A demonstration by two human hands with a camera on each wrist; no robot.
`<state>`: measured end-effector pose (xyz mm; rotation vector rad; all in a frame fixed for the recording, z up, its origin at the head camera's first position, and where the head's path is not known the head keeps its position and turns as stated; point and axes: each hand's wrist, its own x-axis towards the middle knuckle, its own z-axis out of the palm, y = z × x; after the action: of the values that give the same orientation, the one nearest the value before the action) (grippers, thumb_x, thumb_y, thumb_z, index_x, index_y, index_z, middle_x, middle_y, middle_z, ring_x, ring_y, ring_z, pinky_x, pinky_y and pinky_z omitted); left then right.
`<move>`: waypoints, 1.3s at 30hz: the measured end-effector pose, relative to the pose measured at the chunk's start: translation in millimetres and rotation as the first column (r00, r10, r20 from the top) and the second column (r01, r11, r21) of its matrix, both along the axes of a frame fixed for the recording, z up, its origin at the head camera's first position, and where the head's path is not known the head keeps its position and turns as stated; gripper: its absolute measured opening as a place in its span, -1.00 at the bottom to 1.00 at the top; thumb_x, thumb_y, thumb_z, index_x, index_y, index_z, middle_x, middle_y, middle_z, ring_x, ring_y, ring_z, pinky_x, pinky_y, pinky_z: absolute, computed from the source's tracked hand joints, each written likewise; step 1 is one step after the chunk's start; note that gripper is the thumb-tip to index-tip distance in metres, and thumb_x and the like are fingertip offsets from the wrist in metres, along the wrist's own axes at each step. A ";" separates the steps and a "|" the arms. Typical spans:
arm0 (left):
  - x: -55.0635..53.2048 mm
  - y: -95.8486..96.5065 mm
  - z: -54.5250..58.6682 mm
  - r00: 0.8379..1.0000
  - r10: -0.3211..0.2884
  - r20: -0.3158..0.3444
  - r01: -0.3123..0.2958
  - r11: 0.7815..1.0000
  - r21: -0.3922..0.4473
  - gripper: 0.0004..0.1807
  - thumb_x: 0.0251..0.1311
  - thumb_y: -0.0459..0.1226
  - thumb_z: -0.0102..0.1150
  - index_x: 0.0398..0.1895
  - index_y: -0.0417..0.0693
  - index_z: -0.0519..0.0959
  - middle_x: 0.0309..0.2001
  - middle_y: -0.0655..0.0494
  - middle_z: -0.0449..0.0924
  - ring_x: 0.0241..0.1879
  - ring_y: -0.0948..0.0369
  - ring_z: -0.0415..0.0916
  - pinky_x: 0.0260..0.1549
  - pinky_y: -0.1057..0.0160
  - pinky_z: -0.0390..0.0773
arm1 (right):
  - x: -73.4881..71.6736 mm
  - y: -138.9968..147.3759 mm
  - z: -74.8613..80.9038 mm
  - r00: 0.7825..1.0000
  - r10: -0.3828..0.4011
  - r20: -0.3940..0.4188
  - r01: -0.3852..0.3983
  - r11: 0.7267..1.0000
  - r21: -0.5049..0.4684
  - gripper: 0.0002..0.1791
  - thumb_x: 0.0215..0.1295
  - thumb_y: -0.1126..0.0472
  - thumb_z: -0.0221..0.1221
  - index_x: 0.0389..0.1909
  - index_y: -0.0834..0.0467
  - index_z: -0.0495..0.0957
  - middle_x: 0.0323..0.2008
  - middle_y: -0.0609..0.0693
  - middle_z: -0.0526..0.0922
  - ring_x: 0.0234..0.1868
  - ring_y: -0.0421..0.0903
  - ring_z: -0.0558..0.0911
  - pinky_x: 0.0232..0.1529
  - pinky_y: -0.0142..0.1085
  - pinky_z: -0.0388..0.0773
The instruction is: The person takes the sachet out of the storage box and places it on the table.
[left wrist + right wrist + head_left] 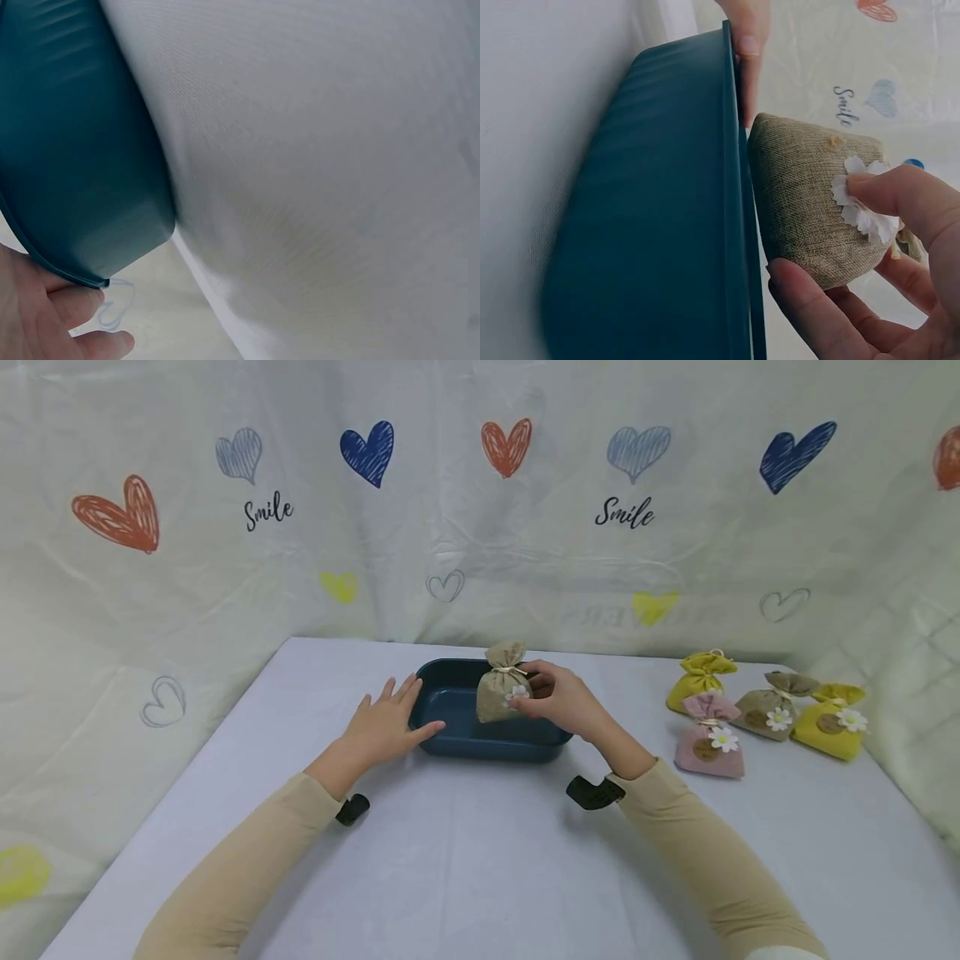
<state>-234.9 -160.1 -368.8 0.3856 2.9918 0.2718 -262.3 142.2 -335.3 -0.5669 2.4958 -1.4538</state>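
Observation:
A dark teal rectangular basin point(487, 749) stands near the back of the table. Over its right half, my right hand point(562, 700) holds a beige drawstring pouch point(497, 695) with a white flower and a tied neck. In the right wrist view, the thumb presses the flower and the other fingers lie behind and under the pouch point(810, 195), at the basin's rim point(739, 187). My left hand point(382, 722) is spread at the basin's left end, fingers straight. The left wrist view shows its fingers point(79, 304) touching the rim.
At the right of the white-covered table point(450, 860) lie a pink pouch point(708, 739), a brown pouch point(772, 710) and two yellow pouches, one behind point(697, 681) and one farther right point(828, 727). A pale curtain point(525, 543) printed with hearts hangs behind.

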 end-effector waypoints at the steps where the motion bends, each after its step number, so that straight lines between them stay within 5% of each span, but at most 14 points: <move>1: 0.7 -0.1 -0.1 1.000 0.001 0.001 -0.001 1.000 0.002 0.07 0.40 0.38 -0.13 0.68 -0.13 -0.11 0.66 -0.02 -0.19 0.60 -0.17 -0.24 0.43 -0.38 -0.07 | 0.8 2.0 0.4 1.000 0.001 -0.001 -0.001 1.000 -0.002 -0.26 0.35 0.24 0.36 0.47 0.33 0.31 0.14 0.35 0.57 0.05 0.18 0.67 -0.05 -0.07 0.69; 14: 2.2 0.8 0.9 1.000 -0.010 -0.030 0.010 1.000 0.006 0.06 0.41 0.36 -0.10 0.67 -0.15 -0.09 0.65 -0.04 -0.15 0.59 -0.18 -0.22 0.42 -0.39 -0.06 | 11.4 30.0 8.4 0.999 -0.029 0.022 0.030 0.999 -0.039 -0.26 0.35 0.26 0.35 0.47 0.32 0.29 0.11 0.33 0.55 0.07 0.19 0.65 -0.02 -0.01 0.68; 39: 2.6 0.6 -0.4 1.000 -0.018 -0.026 0.019 1.000 0.009 0.07 0.41 0.37 -0.11 0.67 -0.17 -0.08 0.65 -0.05 -0.14 0.59 -0.18 -0.20 0.42 -0.38 -0.05 | 24.7 80.6 24.6 0.994 -0.109 0.005 0.109 0.994 -0.010 -0.23 0.41 0.27 0.30 0.52 0.35 0.19 0.21 0.41 0.46 0.22 0.32 0.54 -0.08 -0.33 0.67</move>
<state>-232.3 -159.5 -369.1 0.4205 3.0114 0.2809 -237.6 222.8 -310.7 -0.4345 2.5546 -1.5046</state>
